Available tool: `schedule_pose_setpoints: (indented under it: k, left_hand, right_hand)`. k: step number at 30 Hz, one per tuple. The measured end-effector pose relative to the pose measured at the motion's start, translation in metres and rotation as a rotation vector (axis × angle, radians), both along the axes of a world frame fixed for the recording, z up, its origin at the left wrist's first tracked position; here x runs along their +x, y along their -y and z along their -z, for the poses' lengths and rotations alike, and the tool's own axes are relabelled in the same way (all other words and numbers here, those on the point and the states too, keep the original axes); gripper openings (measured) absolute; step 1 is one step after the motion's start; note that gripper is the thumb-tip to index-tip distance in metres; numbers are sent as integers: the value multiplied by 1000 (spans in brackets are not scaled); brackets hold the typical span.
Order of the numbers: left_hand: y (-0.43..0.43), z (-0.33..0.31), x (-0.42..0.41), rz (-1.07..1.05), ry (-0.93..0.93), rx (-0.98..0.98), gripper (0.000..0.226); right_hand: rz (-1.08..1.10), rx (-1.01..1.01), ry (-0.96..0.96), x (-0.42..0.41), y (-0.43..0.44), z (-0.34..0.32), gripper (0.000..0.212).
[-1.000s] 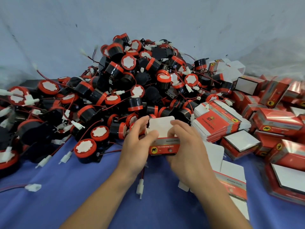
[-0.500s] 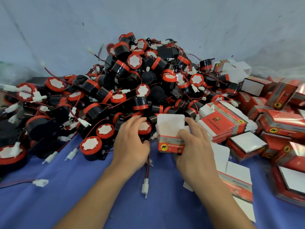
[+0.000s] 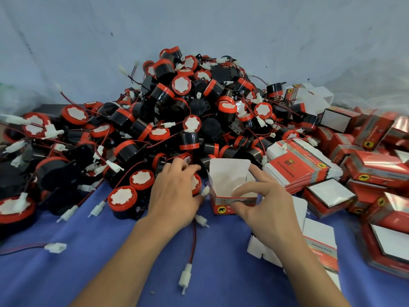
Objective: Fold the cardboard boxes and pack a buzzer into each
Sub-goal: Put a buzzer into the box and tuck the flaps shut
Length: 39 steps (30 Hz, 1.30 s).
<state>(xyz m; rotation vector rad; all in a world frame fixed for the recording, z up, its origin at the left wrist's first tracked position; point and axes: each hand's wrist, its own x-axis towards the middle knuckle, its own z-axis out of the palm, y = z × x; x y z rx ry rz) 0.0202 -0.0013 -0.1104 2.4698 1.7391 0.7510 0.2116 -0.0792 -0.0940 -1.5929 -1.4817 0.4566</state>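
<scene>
Centre of frame, lower half: one open box (image 3: 230,187), red print outside and white inside, standing upright on the blue surface (image 3: 110,269) with its top flap raised at the back. The right hand (image 3: 269,209) pinches the box's near wall between thumb and fingers, with the forefinger lifted over the right rim. Just left of the box, the left hand (image 3: 174,193) has its fingers curled round one red-capped buzzer (image 3: 196,185) at the foot of the buzzer pile (image 3: 188,111), which fills the centre and left. A loose white connector (image 3: 185,276) on a red wire lies between the forearms. Centre right: a stack of flat boxes (image 3: 298,167). Far right: folded boxes (image 3: 376,167), closed and heaped. Lower right: unfolded blanks (image 3: 321,244) beside the right forearm.
</scene>
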Motion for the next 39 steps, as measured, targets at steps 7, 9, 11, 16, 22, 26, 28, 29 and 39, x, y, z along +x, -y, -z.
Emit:
schedule_pose_setpoints:
  k: [7, 9, 11, 16, 22, 26, 28, 29, 39]
  left_hand:
    - [-4, -37, -20, 1, 450, -59, 55]
    - [-5, -49, -23, 32, 536, -84, 57]
    - [-4, -57, -22, 59, 628, -145, 62]
    - [2, -62, -20, 88, 568, -101, 73]
    - [17, -62, -10, 45, 332, 316, 64]
    - [30, -70, 4, 66, 668, 213, 44]
    - [37, -75, 11, 83, 749, 167, 41]
    - [40, -77, 14, 91, 752, 133, 39]
    - [41, -73, 28, 298, 810, -346, 48]
  right_hand:
    - [116, 248, -231, -1, 7, -10, 21]
    - [134, 331, -246, -5, 10, -11, 18]
    - [130, 383, -199, -13, 11, -10, 20]
    - [121, 476, 1, -29, 12, -5, 24]
    - [80, 397, -71, -39, 13, 0, 26]
    - [12, 233, -265, -41, 15, -5, 42]
    - [-76, 190, -404, -45, 16, -8, 58]
    - [-99, 184, -424, -46, 17, -9, 62]
    - [-19, 312, -439, -12, 14, -27, 21]
